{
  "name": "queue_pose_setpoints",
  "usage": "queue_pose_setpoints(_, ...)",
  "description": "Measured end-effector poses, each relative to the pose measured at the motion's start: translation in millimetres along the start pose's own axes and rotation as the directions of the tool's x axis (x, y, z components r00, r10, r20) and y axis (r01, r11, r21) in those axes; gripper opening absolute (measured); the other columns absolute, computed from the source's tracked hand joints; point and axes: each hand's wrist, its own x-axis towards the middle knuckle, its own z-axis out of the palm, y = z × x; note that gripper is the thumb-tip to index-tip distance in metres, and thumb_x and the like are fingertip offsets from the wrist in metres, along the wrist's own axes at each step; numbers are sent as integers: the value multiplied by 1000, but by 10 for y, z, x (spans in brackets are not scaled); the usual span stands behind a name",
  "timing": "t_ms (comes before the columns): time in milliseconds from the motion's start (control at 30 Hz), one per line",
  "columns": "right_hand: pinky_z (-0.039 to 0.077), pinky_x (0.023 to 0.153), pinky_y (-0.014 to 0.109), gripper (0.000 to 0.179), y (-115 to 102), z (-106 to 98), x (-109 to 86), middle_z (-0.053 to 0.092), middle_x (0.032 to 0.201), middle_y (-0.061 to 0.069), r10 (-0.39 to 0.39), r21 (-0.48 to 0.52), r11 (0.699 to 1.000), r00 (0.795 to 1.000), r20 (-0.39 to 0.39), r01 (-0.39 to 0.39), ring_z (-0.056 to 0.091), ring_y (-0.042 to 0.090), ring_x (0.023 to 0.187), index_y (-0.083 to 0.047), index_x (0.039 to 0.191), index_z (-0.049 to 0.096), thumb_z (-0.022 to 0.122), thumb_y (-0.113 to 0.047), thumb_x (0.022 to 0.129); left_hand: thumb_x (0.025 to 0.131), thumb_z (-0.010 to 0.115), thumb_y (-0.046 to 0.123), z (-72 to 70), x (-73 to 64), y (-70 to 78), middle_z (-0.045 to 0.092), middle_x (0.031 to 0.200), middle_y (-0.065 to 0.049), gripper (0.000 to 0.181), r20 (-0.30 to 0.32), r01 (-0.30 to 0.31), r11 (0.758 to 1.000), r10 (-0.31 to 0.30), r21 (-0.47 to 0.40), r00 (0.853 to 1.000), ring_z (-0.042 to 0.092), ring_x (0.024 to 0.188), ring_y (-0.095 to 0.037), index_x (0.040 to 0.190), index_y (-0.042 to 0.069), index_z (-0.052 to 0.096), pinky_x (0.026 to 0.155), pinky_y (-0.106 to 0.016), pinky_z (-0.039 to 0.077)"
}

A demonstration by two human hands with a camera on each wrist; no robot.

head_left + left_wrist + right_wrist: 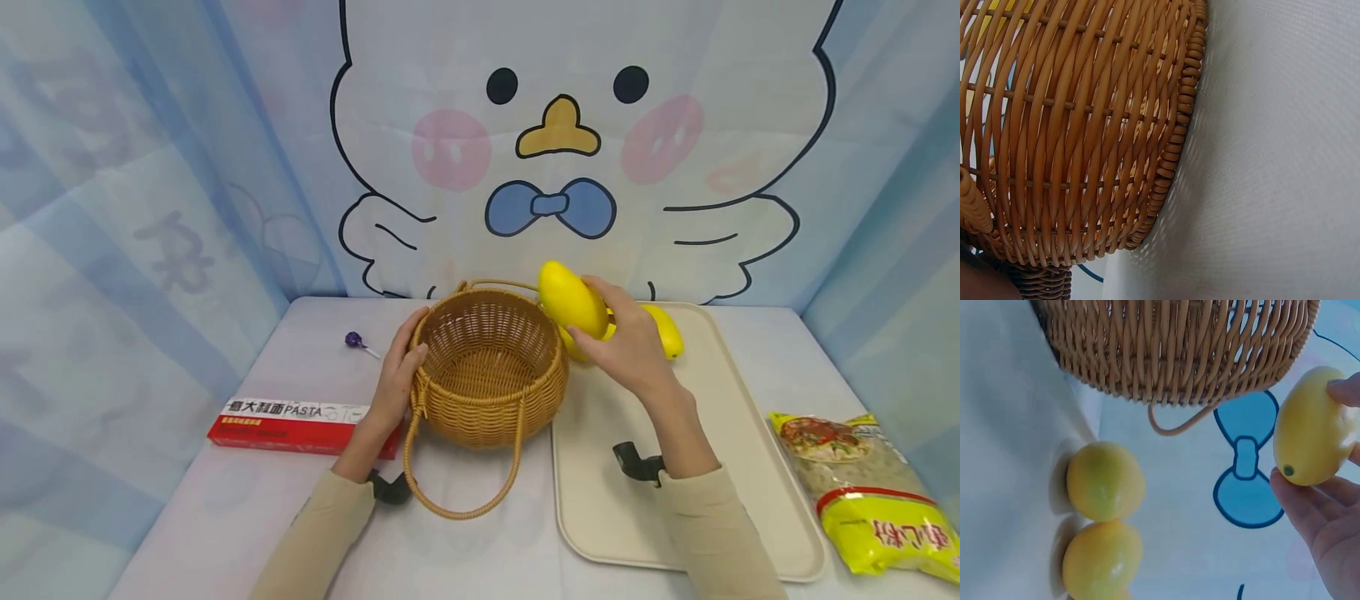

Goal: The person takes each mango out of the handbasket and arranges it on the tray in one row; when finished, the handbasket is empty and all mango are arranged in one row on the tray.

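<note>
A round brown wicker basket (491, 417) stands upright on the table, its inside bare and one handle folded down toward the front. My left hand (395, 379) grips its left rim, thumb over the edge. In the left wrist view the basket's woven side (1079, 119) fills much of the frame. My right hand (633, 346) holds a yellow mango (570, 298) between thumb and fingers, raised at the basket's right rim. The right wrist view shows the held mango (1313, 428) off the surface, with more mangoes (1105, 481) lying below the basket's rim level.
A beige tray (622, 517) lies right of the basket, with yellow mangoes (663, 332) at its far end. To the left are a red and white pasta box (285, 429) and a purple lollipop (354, 340). A yellow food bag (870, 492) lies at far right.
</note>
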Motion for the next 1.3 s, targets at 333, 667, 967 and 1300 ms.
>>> queue_pose_setpoints(333, 53, 93, 55, 66, 211, -192, -59, 55, 143, 15, 82, -59, 995, 996, -36, -84, 56, 33, 118, -13, 145, 48, 75, -18, 85, 103, 39, 24, -19, 87, -370, 31, 161, 6, 53, -25, -27, 999, 27, -20, 999, 26, 150, -15, 155, 30, 31, 125, -44, 19)
queue_pose_setpoints(667, 51, 95, 57, 66, 393, -417, -123, 54, 142, 18, 141, -105, 983, 987, -72, -148, 53, 36, 120, -12, 148, 46, 72, -22, 88, 103, 40, 27, -13, 79, -387, 31, 161, 7, 53, -26, -33, 999, 32, -26, 999, 27, 150, -14, 154, 33, 32, 124, -44, 20)
queue_pose_setpoints(967, 50, 97, 59, 67, 575, -572, -160, 53, 144, 20, 210, -141, 964, 970, -119, -226, 52, 39, 121, -14, 150, 43, 69, -30, 91, 103, 39, 23, -15, 86, -380, 31, 161, 6, 53, -26, -25, 999, 24, -26, 999, 27, 150, -15, 155, 30, 31, 125, -43, 19)
queue_pose_setpoints(1300, 46, 99, 60, 67, 807, -676, -218, 52, 144, 23, 301, -151, 933, 939, -169, -326, 51, 41, 121, -12, 151, 42, 66, -35, 92, 102, 39, 16, -5, 12, -82, 31, 162, -2, 55, -8, 6, 1000, -6, -18, 1000, 27, 151, -20, 157, 15, 29, 125, -45, 20)
